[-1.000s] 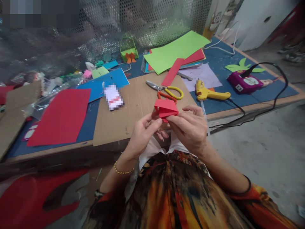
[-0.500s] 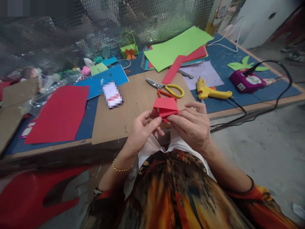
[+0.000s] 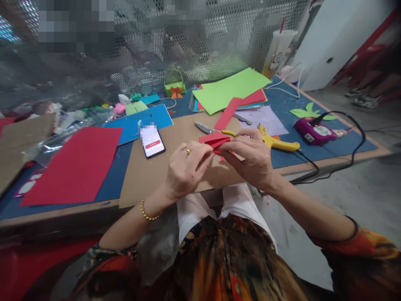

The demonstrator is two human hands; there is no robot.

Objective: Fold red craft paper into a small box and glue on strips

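A small folded red paper piece (image 3: 215, 139) is pinched between both hands above the brown cardboard (image 3: 181, 125). My left hand (image 3: 188, 167), with a ring and fingers bent, grips its left and lower edge. On the right side my right hand (image 3: 250, 154) has thumb and fingers closed on it. Just behind the paper lie scissors (image 3: 204, 128), their handles partly covered by the paper and my right hand. A red strip (image 3: 228, 113) rests behind them. The yellow glue gun (image 3: 280, 144) lies right of my right hand.
A phone (image 3: 153, 144) lies on the cardboard, left of my hands. Red paper (image 3: 75, 165) and blue paper (image 3: 163, 116) are further left. Green sheets (image 3: 232, 90) lie at the back; a purple box (image 3: 315, 131) with a black cable stands right. A cup (image 3: 277, 54) is behind.
My left hand has turned over, its back now up, and closed on the paper's edge. The red piece looks flatter and more tilted. The head view has shifted, showing more at the back.
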